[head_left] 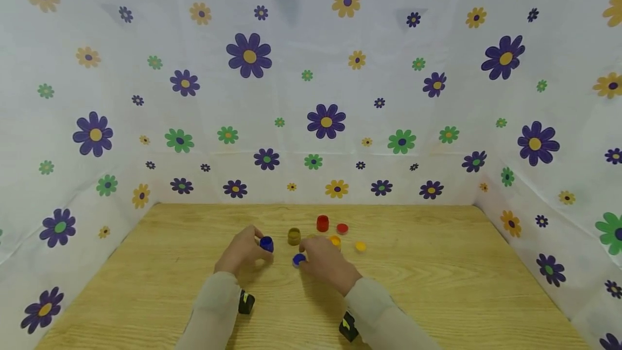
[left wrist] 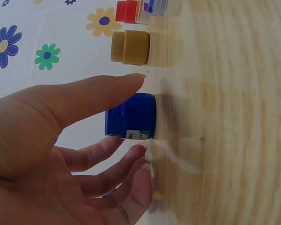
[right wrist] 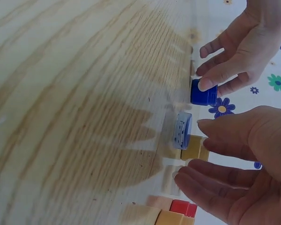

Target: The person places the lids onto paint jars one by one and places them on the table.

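Note:
A small blue paint jar (head_left: 266, 244) stands uncapped on the table, label visible in the left wrist view. My left hand (head_left: 245, 250) holds it between thumb (left wrist: 98, 96) and index finger, the other fingers loosely spread. To its right lies a round blue lid (right wrist: 182, 131) with a clear rim. Over and beside that lid is my right hand (head_left: 326, 263), thumb and fingers apart, thumb tip close to the rim. Just behind stands an olive-gold jar (head_left: 293, 236). The right hand partly covers a yellow jar (head_left: 335, 241).
Farther back stands a red jar (head_left: 323, 223) with a red lid (head_left: 342, 228) beside it. A yellow lid (head_left: 360, 246) lies to the right of the yellow jar. Flower-printed white cloth (head_left: 286, 96) encloses the wooden table (head_left: 437, 285) at the back and sides.

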Available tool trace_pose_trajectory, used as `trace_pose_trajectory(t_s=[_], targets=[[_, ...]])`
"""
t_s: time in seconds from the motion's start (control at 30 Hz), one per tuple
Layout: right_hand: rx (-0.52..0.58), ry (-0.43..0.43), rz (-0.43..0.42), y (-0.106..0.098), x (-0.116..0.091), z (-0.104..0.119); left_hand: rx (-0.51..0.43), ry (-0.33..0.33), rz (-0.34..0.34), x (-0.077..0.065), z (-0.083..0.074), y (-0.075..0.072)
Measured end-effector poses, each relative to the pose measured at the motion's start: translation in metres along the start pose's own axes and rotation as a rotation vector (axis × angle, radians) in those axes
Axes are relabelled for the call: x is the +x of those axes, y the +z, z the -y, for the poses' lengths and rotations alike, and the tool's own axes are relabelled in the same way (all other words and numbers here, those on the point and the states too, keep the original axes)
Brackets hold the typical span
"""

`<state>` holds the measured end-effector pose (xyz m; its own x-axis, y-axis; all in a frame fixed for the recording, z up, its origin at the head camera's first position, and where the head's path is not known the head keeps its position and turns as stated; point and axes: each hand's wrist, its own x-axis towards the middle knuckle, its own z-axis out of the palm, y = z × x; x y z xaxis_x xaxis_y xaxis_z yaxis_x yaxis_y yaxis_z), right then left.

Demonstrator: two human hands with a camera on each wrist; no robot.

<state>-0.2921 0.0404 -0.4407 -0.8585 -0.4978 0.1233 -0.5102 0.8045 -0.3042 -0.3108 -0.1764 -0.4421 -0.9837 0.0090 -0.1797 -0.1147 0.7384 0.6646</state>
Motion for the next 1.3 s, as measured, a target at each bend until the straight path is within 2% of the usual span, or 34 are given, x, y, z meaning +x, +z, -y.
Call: trace_pose_trajectory(t_s=[0.13, 0.43, 0.57, 0.77, 0.9, 1.03, 1.3], targets=[[-0.028, -0.042, 0.005, 0.003, 0.004, 0.001, -0.019, 0.01, -0.023, 0.001, 0.003, 0.002], [-0.107, -0.116, 0.014, 0.014, 0.012, 0.001, -0.031, 0.083, -0.119, 0.004, 0.008, 0.005], [-0.147, -0.13, 0.022, 0.015, 0.012, 0.002, -0.044, 0.089, -0.096, 0.003, 0.002, 0.004], [-0.149, -0.15, 0.024, 0.012, 0.007, 0.0, -0.04, 0.114, -0.048, -0.001, -0.009, 0.004], [-0.129, -0.139, 0.041, 0.011, 0.003, -0.003, -0.056, 0.152, -0.041, -0.006, -0.014, 0.003], [-0.044, -0.105, 0.044, 0.004, -0.002, -0.006, -0.057, 0.186, -0.044, -0.012, -0.021, 0.006], [0.088, -0.109, -0.022, -0.015, -0.01, -0.017, -0.076, 0.272, -0.035, -0.02, -0.033, 0.022]])
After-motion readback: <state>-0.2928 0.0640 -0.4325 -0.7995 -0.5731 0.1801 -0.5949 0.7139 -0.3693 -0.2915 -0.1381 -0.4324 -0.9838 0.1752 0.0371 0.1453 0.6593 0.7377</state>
